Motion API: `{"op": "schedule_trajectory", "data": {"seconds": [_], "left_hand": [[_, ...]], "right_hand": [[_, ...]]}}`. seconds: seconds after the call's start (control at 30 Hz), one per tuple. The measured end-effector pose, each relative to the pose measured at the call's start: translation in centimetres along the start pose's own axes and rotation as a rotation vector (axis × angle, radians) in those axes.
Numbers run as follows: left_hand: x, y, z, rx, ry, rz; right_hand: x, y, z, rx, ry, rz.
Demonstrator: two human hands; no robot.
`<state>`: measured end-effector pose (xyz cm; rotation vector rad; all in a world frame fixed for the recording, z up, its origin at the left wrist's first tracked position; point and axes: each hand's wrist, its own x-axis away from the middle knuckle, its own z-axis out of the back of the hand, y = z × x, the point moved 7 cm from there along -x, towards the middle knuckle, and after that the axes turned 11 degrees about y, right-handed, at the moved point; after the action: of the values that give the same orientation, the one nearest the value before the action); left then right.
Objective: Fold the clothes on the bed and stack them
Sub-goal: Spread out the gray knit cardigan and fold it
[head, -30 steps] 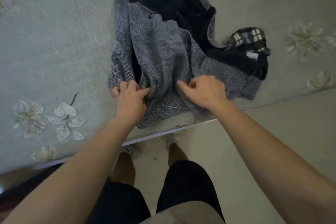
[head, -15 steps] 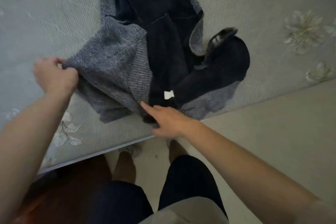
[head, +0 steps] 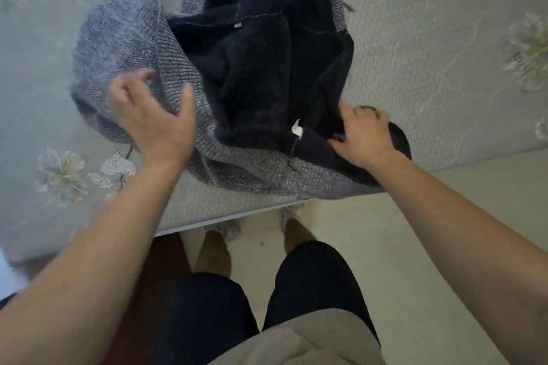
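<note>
The bed (head: 415, 68) fills the upper part of the view, spread with a pale grey-green, finely ribbed cover. Pale flowers with leaves (head: 63, 175) mark it on the left, and another bloom (head: 527, 50) lies by the right edge. A thin white border (head: 225, 218) runs along the near side. Below it is a smooth cream floor (head: 444, 201), with a reddish-brown wooden strip (head: 160, 261) at the lower left. The light is soft and even.
</note>
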<state>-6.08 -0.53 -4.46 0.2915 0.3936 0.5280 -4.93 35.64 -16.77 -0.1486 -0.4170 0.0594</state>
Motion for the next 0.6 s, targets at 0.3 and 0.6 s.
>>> {"op": "schedule_trajectory", "data": {"seconds": [0.3, 0.6], "left_hand": [[14.8, -8.1, -2.1, 0.183, -0.183, 0.823], [19.4, -18.7, 1.2, -0.092, -0.318, 1.081]], "right_hand": [[2.5, 2.1, -1.2, -0.498, -0.094, -0.195], [3.6, 4.2, -4.6, -0.427, -0.195, -0.4]]}}
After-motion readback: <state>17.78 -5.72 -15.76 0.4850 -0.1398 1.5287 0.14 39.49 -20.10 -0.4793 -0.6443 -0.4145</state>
